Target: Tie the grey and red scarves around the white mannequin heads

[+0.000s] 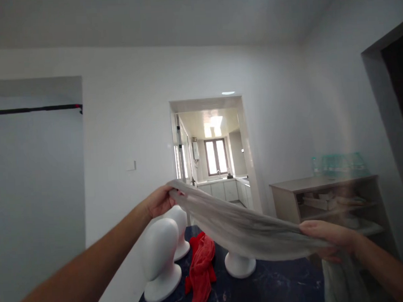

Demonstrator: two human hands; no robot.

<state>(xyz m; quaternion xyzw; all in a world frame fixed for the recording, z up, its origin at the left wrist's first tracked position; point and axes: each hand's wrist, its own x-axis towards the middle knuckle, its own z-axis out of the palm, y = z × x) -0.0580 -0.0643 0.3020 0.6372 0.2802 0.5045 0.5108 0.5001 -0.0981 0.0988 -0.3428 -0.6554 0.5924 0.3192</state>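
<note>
I hold a thin grey cloth [239, 228] stretched in the air between both hands, above a dark table [279, 286]. My left hand [160, 201] is closed on its far upper corner. My right hand [327, 239] grips the near right end, and the rest of the cloth hangs down below it. The cloth covers the top of a white mannequin head, of which only the base [240, 265] shows. Two more white mannequin heads, one nearer [159, 261] and one farther [180, 233], stand at the table's left. A crumpled red cloth [201, 270] lies between them and the covered one.
A wooden shelf unit [329, 203] with papers stands at the right against the wall, with green-tinted bottles [337, 164] on top. An open doorway [211, 155] straight ahead leads to a kitchen. A dark doorway [401, 91] is at the far right.
</note>
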